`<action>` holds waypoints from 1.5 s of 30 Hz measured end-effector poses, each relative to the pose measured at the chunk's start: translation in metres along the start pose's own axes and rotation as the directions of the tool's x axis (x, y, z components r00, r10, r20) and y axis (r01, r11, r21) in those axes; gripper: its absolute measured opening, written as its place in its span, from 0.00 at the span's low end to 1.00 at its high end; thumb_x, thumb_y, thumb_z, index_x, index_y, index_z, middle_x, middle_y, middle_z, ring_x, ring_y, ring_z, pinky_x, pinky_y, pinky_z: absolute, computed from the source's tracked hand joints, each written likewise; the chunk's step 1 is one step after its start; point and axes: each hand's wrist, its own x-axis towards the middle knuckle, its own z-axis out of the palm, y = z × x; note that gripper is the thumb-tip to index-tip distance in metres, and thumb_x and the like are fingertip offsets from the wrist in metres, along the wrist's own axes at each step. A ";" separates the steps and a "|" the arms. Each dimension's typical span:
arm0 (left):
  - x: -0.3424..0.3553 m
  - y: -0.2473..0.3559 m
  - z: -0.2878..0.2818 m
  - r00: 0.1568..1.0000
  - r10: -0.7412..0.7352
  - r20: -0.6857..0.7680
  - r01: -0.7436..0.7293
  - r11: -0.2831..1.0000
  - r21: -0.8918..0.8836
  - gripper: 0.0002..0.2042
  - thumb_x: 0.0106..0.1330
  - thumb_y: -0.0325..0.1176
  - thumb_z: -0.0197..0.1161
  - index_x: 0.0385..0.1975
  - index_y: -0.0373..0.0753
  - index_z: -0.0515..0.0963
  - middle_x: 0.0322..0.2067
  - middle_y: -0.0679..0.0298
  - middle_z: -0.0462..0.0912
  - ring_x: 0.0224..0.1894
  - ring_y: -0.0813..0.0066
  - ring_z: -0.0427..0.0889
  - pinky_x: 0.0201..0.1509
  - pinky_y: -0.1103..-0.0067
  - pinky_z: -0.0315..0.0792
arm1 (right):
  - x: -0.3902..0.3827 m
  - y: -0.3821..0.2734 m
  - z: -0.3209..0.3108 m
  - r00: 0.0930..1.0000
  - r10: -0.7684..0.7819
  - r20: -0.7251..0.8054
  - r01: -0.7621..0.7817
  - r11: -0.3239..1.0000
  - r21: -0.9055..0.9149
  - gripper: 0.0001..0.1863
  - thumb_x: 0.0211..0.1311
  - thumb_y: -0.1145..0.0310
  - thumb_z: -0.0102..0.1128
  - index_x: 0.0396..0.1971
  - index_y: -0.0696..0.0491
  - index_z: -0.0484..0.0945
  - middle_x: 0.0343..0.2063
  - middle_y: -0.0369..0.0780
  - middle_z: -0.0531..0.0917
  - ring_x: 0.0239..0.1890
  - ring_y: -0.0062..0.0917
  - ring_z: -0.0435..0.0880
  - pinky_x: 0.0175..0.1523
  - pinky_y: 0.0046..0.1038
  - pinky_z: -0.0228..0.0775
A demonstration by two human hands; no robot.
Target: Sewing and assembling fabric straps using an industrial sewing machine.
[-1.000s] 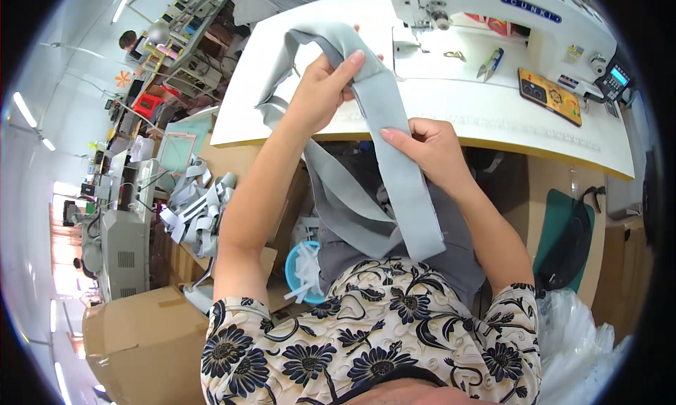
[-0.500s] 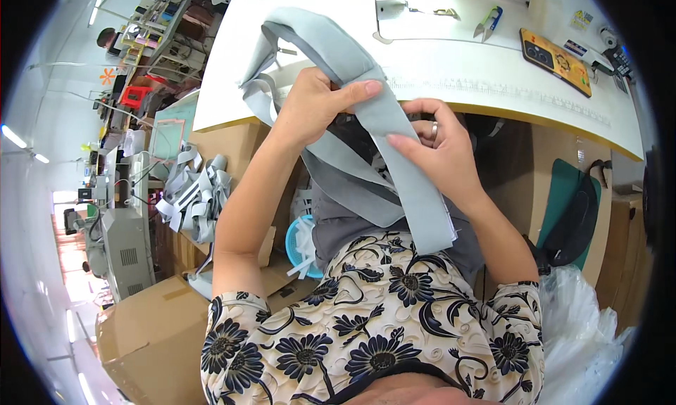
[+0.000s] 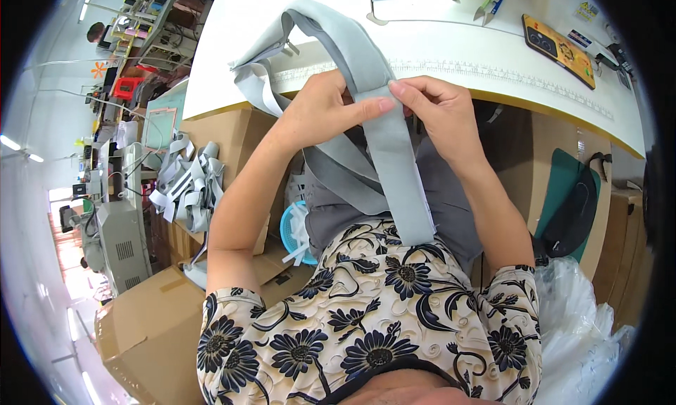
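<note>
A long grey fabric strip (image 3: 399, 166) loops over the front of the white sewing table and hangs down to my lap. My left hand (image 3: 331, 113) is closed on it, thumb lying flat across the top and fingers hidden beneath. My right hand (image 3: 443, 113) pinches the strip's right edge at a cross seam or fold, between thumb and forefinger. Its free end rests against my patterned shirt, with a thin white edge showing. Another length of the strip sags in a loop below my left hand.
On the white table (image 3: 451, 49) lie green-and-blue thread snips (image 3: 489, 9) and a phone in a yellow case (image 3: 558, 51). Left stand a pile of grey strips (image 3: 190, 187), cardboard boxes (image 3: 151, 320) and a blue basket (image 3: 287, 232) of white scraps. Clear plastic (image 3: 581, 310) lies right.
My right hand has moved up along the strip to its right edge, close to my left thumb, and now pinches there. The strip's free end has shifted slightly left and up.
</note>
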 end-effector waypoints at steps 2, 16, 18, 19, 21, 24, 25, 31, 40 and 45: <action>-0.002 0.004 0.001 0.999 -0.040 -0.003 0.040 0.995 -0.091 0.19 0.61 0.45 0.67 0.35 0.31 0.81 0.25 0.61 0.83 0.27 0.80 0.81 0.29 0.83 0.74 | -0.002 0.000 0.003 1.000 -0.001 -0.018 0.001 1.000 0.007 0.11 0.61 0.65 0.65 0.36 0.59 0.84 0.23 0.30 0.80 0.25 0.11 0.72 0.30 0.16 0.64; 0.022 -0.004 -0.005 0.982 -0.061 -0.177 0.050 0.996 -0.068 0.21 0.61 0.47 0.67 0.30 0.29 0.79 0.19 0.63 0.80 0.20 0.80 0.79 0.24 0.83 0.73 | -0.014 0.002 -0.006 0.997 0.080 0.022 -0.069 0.948 -0.310 0.13 0.59 0.71 0.61 0.44 0.58 0.81 0.28 0.38 0.84 0.33 0.19 0.82 0.37 0.21 0.72; 0.033 -0.008 -0.009 0.993 -0.044 -0.113 0.015 0.970 -0.241 0.20 0.61 0.46 0.67 0.30 0.29 0.79 0.20 0.63 0.80 0.20 0.80 0.78 0.23 0.83 0.72 | -0.009 0.003 -0.018 0.939 -0.319 0.126 0.331 0.750 -0.573 0.16 0.56 0.74 0.60 0.45 0.56 0.80 0.34 0.39 0.84 0.40 0.24 0.82 0.43 0.24 0.73; 0.037 -0.008 -0.011 0.993 -0.045 -0.111 0.017 0.971 -0.237 0.20 0.61 0.46 0.67 0.30 0.29 0.79 0.20 0.63 0.80 0.20 0.80 0.78 0.23 0.83 0.72 | -0.006 0.002 -0.022 0.724 -0.603 0.334 0.611 0.336 -0.717 0.19 0.52 0.76 0.59 0.47 0.54 0.79 0.41 0.41 0.84 0.47 0.30 0.81 0.50 0.27 0.73; 0.045 -0.005 -0.013 0.997 -0.033 -0.070 0.013 0.962 -0.272 0.20 0.62 0.46 0.67 0.32 0.30 0.79 0.21 0.65 0.79 0.20 0.80 0.76 0.24 0.83 0.71 | -0.007 -0.006 -0.033 0.678 -0.570 0.464 0.653 0.178 -0.736 0.20 0.49 0.76 0.57 0.46 0.54 0.80 0.50 0.40 0.80 0.56 0.36 0.76 0.58 0.34 0.69; 0.060 -0.006 -0.014 0.998 0.022 -0.053 -0.035 0.965 -0.260 0.21 0.61 0.47 0.67 0.28 0.29 0.78 0.20 0.62 0.79 0.19 0.77 0.76 0.24 0.80 0.70 | -0.003 -0.003 -0.037 0.546 -0.559 0.625 0.770 0.041 -0.637 0.18 0.51 0.72 0.54 0.43 0.62 0.79 0.47 0.42 0.81 0.53 0.34 0.78 0.57 0.34 0.70; 0.069 -0.010 -0.014 0.998 0.025 -0.053 -0.038 0.965 -0.261 0.21 0.61 0.47 0.67 0.28 0.29 0.78 0.20 0.62 0.79 0.19 0.77 0.76 0.24 0.80 0.70 | 0.001 -0.003 -0.039 0.546 -0.558 0.625 0.769 0.038 -0.638 0.18 0.51 0.72 0.54 0.43 0.62 0.79 0.47 0.42 0.81 0.53 0.34 0.78 0.57 0.34 0.70; 0.105 -0.016 -0.010 0.980 0.179 -0.092 -0.122 0.892 0.435 0.27 0.57 0.51 0.68 0.19 0.28 0.74 0.15 0.58 0.76 0.18 0.72 0.75 0.23 0.75 0.69 | 0.019 -0.001 -0.039 0.675 -0.353 0.648 0.704 0.047 -0.708 0.18 0.50 0.74 0.53 0.42 0.65 0.77 0.47 0.48 0.80 0.52 0.37 0.78 0.55 0.36 0.71; 0.098 -0.011 -0.014 0.986 -0.121 0.111 0.131 0.987 -0.089 0.17 0.64 0.43 0.65 0.32 0.33 0.75 0.16 0.68 0.73 0.14 0.85 0.68 0.17 0.85 0.61 | 0.014 -0.015 -0.043 0.655 -0.280 0.702 0.733 0.011 -0.680 0.20 0.48 0.74 0.54 0.41 0.68 0.77 0.45 0.51 0.81 0.51 0.37 0.79 0.57 0.33 0.70; 0.087 0.002 -0.015 0.977 -0.182 0.107 0.196 0.971 -0.138 0.15 0.64 0.40 0.66 0.32 0.32 0.75 0.15 0.68 0.73 0.14 0.84 0.69 0.17 0.85 0.62 | 0.013 -0.026 -0.042 0.619 -0.280 0.734 0.777 0.086 -0.623 0.20 0.46 0.73 0.55 0.40 0.69 0.78 0.42 0.52 0.82 0.49 0.38 0.80 0.55 0.34 0.72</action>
